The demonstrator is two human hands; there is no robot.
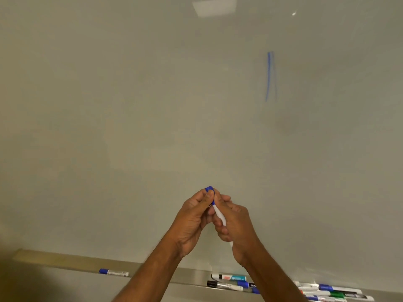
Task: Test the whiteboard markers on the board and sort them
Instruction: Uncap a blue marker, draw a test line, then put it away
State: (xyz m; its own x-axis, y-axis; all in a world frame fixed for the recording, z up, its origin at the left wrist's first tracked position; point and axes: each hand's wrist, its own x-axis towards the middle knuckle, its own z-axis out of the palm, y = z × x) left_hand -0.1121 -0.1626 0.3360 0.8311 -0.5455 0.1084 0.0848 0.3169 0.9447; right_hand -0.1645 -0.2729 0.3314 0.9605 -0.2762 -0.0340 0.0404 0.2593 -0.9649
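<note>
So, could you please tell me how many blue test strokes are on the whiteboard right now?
1: a vertical blue stroke at the upper right of the whiteboard, with only a faint grey trace beside it. Nothing else is drawn.

Pale grey-green glossy wall surface [130,105] filling nearly the whole view — evenly lit, dimmer toward the left edge. Reflection of a rectangular ceiling light [214,6] at top centre, with a small bright glint [294,13] to its right. Metal ledge [192,274] along the lower edge — tan strip [54,258] at its left end. Dark blurred patch in the bottom-left corner.
</note>
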